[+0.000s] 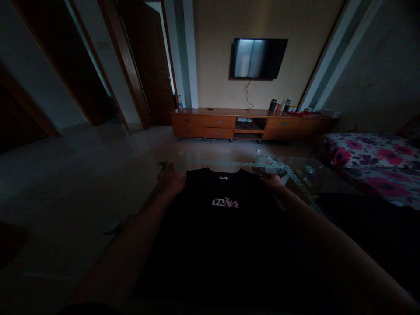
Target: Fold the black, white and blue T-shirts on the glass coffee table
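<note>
Black shirt (216,249) is spread out front side up at the near centre, over a glass table (293,177) with a pale Greek-key border; neckline to the far side, body running toward the near edge. Whether its shoulders touch the glass cannot be told.

Chest print: "PA" reads in dark letters on a white block; pink figures cross the letters to its right, the last of which appears to be an "S". Inside the neckline is a small white mark — too small to read.

Left hand (177,181): fingers closed on the shirt's left shoulder corner. Right hand (271,180): fingers closed on the right shoulder corner. Both arms reach forward, one along each side of the garment.

On the table, to the far right, are a clear, crumpled-looking item (267,162) and a glass vessel (309,173). At the right lies dark cloth (367,223); beyond it, a floral cover (377,151) with magenta blooms.

Far side: wooden cabinet (219,127), with a clear bottle (180,103) at its left end — blue label, illegible — and grouped bottles (278,106) toward the right. Wall-mounted television (259,59) above; the mark on its lower frame is unreadable.
</note>
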The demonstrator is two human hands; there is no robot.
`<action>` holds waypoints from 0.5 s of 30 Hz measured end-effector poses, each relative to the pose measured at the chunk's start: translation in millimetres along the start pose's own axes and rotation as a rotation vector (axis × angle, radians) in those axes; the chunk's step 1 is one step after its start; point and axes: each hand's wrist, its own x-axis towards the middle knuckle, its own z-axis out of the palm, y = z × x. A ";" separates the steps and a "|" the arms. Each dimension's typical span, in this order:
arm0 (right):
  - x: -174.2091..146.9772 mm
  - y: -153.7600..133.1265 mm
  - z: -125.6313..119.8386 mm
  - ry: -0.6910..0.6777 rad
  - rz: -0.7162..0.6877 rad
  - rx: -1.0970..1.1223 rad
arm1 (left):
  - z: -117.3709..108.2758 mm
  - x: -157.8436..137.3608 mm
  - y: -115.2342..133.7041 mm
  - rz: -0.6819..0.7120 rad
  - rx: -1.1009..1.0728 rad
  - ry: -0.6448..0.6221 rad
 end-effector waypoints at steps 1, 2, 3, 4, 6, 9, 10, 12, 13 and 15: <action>7.0 4.1 6.4 -0.004 0.021 0.008 | 6.7 6.6 0.8 -0.024 0.038 -0.004; 13.0 8.2 12.1 -0.007 0.041 0.018 | 12.4 12.5 2.2 -0.034 0.070 -0.008; 18.1 12.1 16.9 -0.008 0.061 0.029 | 17.3 17.6 4.0 -0.029 0.095 -0.012; 22.2 15.7 20.9 -0.008 0.082 0.039 | 21.4 22.1 5.9 -0.009 0.111 -0.012; 27.5 21.3 26.6 -0.010 0.122 0.063 | 27.6 29.3 9.4 0.058 0.122 -0.009; 27.9 22.7 29.4 -0.011 0.154 0.121 | 31.2 35.0 13.4 0.149 0.040 -0.040; 26.1 20.6 28.4 -0.009 0.152 0.149 | 30.3 35.5 14.8 0.155 -0.010 -0.056; 20.2 11.8 22.8 -0.002 0.128 0.216 | 24.4 34.5 18.4 0.118 -0.113 -0.050; 16.3 5.2 17.8 0.002 0.108 0.252 | 18.8 33.2 20.9 0.083 -0.160 -0.019; 6.7 -11.6 3.4 0.007 0.061 0.319 | 2.2 29.3 27.0 0.048 -0.237 0.048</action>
